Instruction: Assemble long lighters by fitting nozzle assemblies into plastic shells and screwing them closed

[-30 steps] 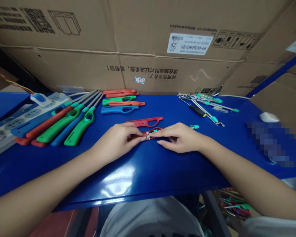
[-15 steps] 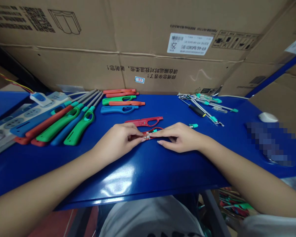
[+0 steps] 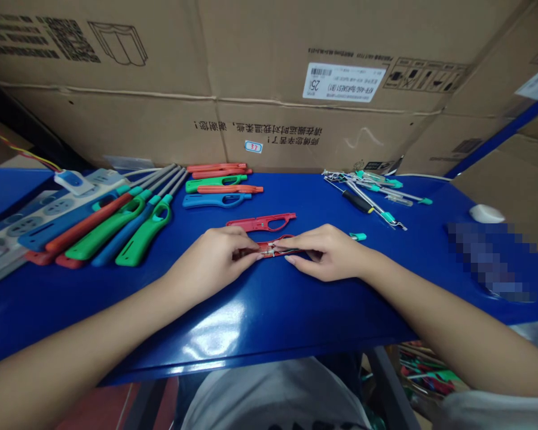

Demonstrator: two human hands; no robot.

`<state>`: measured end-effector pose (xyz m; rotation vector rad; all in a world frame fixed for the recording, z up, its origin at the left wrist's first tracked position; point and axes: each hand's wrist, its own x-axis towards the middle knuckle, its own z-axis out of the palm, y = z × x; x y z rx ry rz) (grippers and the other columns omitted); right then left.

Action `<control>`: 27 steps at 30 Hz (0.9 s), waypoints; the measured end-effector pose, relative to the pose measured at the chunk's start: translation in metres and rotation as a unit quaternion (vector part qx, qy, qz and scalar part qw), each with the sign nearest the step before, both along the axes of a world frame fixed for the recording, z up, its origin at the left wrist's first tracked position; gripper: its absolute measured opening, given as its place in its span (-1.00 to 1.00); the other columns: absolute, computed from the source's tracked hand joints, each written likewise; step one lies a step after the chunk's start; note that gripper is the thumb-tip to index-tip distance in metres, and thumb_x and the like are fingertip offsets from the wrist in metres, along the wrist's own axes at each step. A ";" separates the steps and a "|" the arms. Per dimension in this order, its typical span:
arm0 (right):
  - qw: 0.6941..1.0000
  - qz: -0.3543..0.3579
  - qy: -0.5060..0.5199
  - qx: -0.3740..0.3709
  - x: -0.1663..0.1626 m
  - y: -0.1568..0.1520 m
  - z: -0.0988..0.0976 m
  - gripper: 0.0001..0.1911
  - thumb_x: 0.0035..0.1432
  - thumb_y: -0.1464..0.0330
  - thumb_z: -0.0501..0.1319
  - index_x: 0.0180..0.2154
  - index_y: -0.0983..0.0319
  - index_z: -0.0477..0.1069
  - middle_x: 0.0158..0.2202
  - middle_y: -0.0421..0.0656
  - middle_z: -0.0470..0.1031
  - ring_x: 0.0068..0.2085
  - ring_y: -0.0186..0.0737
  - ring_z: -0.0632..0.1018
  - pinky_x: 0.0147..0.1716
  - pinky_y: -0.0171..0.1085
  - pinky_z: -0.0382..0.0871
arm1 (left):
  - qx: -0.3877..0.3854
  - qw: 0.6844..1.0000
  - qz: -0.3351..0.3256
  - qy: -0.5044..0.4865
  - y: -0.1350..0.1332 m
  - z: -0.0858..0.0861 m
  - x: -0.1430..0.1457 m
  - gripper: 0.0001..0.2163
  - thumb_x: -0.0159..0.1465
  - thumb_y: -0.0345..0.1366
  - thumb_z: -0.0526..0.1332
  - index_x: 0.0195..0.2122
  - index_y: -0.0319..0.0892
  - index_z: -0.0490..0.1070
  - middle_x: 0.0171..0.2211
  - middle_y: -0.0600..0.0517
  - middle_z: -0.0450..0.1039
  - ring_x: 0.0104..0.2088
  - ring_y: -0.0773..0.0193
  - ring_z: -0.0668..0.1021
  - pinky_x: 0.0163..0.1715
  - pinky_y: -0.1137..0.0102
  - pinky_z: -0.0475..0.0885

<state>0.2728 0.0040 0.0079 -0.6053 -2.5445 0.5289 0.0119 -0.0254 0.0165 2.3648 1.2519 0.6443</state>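
Both hands meet at the middle of the blue table (image 3: 260,310). My left hand (image 3: 210,258) is closed, pinching one end of a red lighter shell half (image 3: 269,248) that carries small metal parts. My right hand (image 3: 325,252) pinches the same piece from the other side, fingertips touching the metal bit. A second red shell half (image 3: 262,223) lies flat just behind the hands. A small teal cap (image 3: 357,236) rests right of my right hand.
Assembled long lighters (image 3: 116,224) in green, blue and red lie at the left beside a power strip (image 3: 40,215). Coloured shell halves (image 3: 219,185) sit at the back. Metal tubes with teal tips (image 3: 372,191) lie back right. Cardboard boxes (image 3: 269,77) wall the rear.
The hands stay pinched on the red piece; they have shifted very slightly toward me, fingers adjusting on the small metal part.
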 end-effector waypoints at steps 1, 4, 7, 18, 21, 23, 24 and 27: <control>1.000 -0.010 0.007 -0.021 -0.001 0.000 0.001 -0.65 0.30 0.34 0.20 0.06 0.28 0.57 -0.20 -0.10 0.71 -0.50 -0.36 0.54 -0.43 -0.35 0.37 | 0.001 1.000 0.001 -0.003 0.000 0.000 0.000 -0.87 0.34 -0.29 0.31 -0.19 -0.11 0.67 -0.32 0.01 0.61 -0.35 0.25 0.62 -0.34 0.40 0.44; 0.997 -0.040 0.016 -0.065 -0.004 0.001 0.003 -0.66 0.31 0.33 0.19 0.02 0.31 0.60 -0.31 -0.11 0.69 -0.57 -0.41 0.44 -0.48 -0.37 0.32 | 0.001 1.000 -0.002 -0.010 0.000 -0.001 0.000 -0.87 0.34 -0.28 0.32 -0.16 -0.10 0.68 -0.32 0.01 0.60 -0.34 0.25 0.62 -0.33 0.41 0.44; 0.995 -0.058 0.011 -0.081 -0.007 0.000 0.006 -0.66 0.31 0.32 0.19 0.00 0.31 0.61 -0.37 -0.14 0.66 -0.58 -0.42 0.39 -0.49 -0.38 0.28 | -0.002 1.000 -0.009 -0.011 -0.001 -0.001 0.000 -0.86 0.34 -0.27 0.32 -0.16 -0.11 0.67 -0.30 0.01 0.61 -0.32 0.24 0.62 -0.30 0.40 0.44; 0.971 -0.090 0.041 -0.218 -0.003 0.005 -0.003 -0.64 0.30 0.25 0.24 0.03 0.27 0.59 -0.33 -0.11 0.68 -0.57 -0.41 0.34 -0.53 -0.37 0.26 | -0.010 0.999 0.011 -0.042 0.000 -0.005 0.002 -0.87 0.35 -0.26 0.29 -0.23 -0.15 0.64 -0.34 0.03 0.57 -0.44 0.32 0.54 -0.37 0.42 0.40; 0.957 -0.087 0.053 -0.272 -0.003 0.006 -0.004 -0.62 0.29 0.21 0.25 0.04 0.25 0.58 -0.23 -0.08 0.69 -0.50 -0.36 0.47 -0.50 -0.36 0.35 | -0.016 0.998 0.015 -0.052 0.001 -0.007 0.002 -0.86 0.33 -0.26 0.29 -0.24 -0.16 0.64 -0.35 0.04 0.57 -0.46 0.34 0.52 -0.40 0.43 0.39; 0.951 -0.084 0.059 -0.291 -0.003 0.007 -0.004 -0.62 0.28 0.20 0.25 0.04 0.24 0.58 -0.21 -0.09 0.69 -0.43 -0.32 0.53 -0.46 -0.35 0.39 | -0.022 0.998 0.017 -0.057 0.002 -0.007 0.002 -0.86 0.32 -0.25 0.29 -0.25 -0.16 0.64 -0.36 0.04 0.57 -0.47 0.34 0.52 -0.41 0.43 0.39; 0.950 -0.082 0.062 -0.296 -0.003 0.007 -0.004 -0.62 0.28 0.20 0.25 0.04 0.23 0.57 -0.20 -0.09 0.69 -0.41 -0.31 0.55 -0.45 -0.34 0.40 | -0.027 0.998 0.018 -0.058 0.002 -0.006 0.002 -0.85 0.32 -0.24 0.30 -0.25 -0.15 0.64 -0.36 0.03 0.58 -0.47 0.34 0.53 -0.41 0.43 0.40; 0.952 -0.069 0.070 -0.291 -0.002 0.009 -0.005 -0.63 0.29 0.23 0.24 0.05 0.25 0.55 -0.15 -0.06 0.67 -0.44 -0.36 0.51 -0.49 -0.36 0.36 | -0.039 0.997 0.024 -0.056 0.001 -0.003 0.003 -0.84 0.30 -0.21 0.31 -0.24 -0.15 0.65 -0.33 0.02 0.61 -0.44 0.31 0.56 -0.41 0.43 0.41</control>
